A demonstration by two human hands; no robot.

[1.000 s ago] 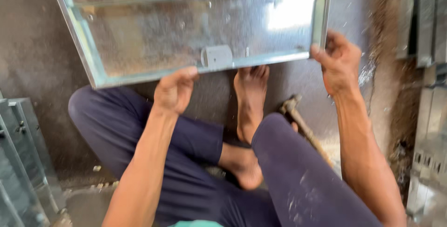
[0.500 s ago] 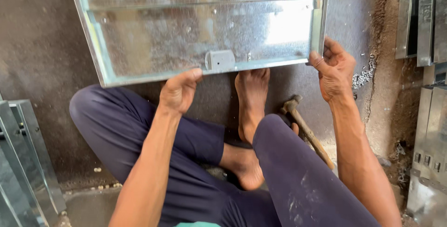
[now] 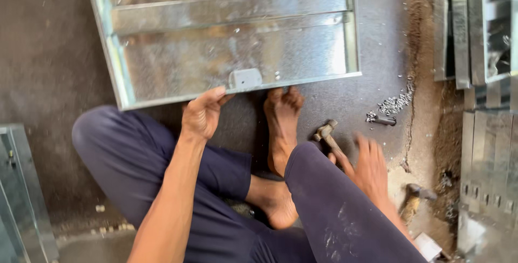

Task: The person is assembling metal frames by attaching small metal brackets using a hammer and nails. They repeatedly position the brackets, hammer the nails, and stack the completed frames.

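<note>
Right hand: blurred, fingers spread over the hammer handle on the floor; not clenched on it, so the grip should settle low on the handle first.
Left hand: fingers pinch the sheet-metal panel near edge beside its tab; firm hold steadies it.
Foot: toes touch the panel edge, bracing it.

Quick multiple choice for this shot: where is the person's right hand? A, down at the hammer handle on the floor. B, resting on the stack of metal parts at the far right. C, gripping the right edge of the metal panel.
A: the right hand is low by the knee, at the handle of the hammer, apart from the metal panel, whose near edge only the left hand touches.
</note>
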